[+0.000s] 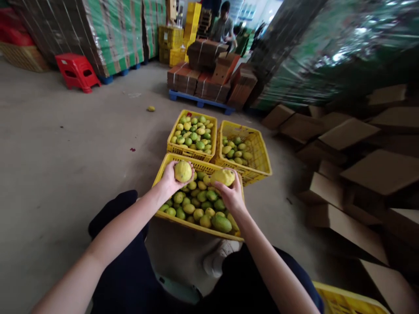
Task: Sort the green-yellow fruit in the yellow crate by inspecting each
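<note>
My left hand [172,178] holds a round yellow lemon [183,171] above the left part of the near yellow crate [196,226]. In my right hand [233,192] is a longer, knobbly yellow lemon [222,177], held over the same crate's right side. Green and yellow lemons [205,205] fill much of that crate. Behind it stand two more yellow crates: the left one [191,153] is full of mixed green and yellow fruit, and the right one [258,152] has fruit mostly toward its left side.
Cardboard boxes [366,170] lie piled on the right. A blue pallet [199,101] with stacked cartons stands ahead, a person [223,29] behind it. There is a red stool [77,72] at the upper left and a loose lemon [151,108] on the floor.
</note>
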Motion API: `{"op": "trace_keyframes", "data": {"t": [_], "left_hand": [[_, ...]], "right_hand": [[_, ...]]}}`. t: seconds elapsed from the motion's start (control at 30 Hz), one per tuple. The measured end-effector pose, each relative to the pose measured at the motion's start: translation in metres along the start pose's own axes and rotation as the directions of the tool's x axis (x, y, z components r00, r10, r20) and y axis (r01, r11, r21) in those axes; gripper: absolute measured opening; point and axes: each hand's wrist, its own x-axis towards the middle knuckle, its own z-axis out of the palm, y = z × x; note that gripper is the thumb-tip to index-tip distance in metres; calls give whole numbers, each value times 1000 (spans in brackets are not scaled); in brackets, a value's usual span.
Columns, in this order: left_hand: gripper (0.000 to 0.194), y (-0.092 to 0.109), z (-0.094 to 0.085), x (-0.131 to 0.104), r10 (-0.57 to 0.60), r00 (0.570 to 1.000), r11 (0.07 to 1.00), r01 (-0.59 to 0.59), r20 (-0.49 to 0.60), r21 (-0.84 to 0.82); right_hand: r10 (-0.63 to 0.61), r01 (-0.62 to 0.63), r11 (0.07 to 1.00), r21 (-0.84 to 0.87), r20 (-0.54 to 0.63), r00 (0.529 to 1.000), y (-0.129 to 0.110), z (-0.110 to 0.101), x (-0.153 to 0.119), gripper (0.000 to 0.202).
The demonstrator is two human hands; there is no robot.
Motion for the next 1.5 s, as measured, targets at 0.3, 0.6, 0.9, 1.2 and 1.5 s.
{"op": "trace_keyframes", "data": {"t": [0.3, 0.6, 0.9, 1.2, 1.5], "left_hand": [[37, -37, 10, 4, 420, 879, 838, -472, 226, 275], [19, -54, 9, -1, 550, 715, 651, -691, 432, 315], [17, -50, 5, 3, 578, 584, 501, -805, 570, 318], [28, -47, 15, -2, 373, 873, 863, -451, 314, 230], [13, -61, 5, 10, 62, 990, 998, -65, -123, -21]], "right_hand": [[-276, 264, 926, -270, -8, 961, -45, -6, -20, 43], [-458, 449, 848, -280, 39, 888, -39, 5, -17, 45], [-511, 502, 814, -292, 50, 858, -35, 6, -31, 39], [-549, 544, 804, -241, 51, 834, -42, 11, -36, 28], [-13, 40, 986, 160, -164, 986, -40, 24, -28, 30]]}}
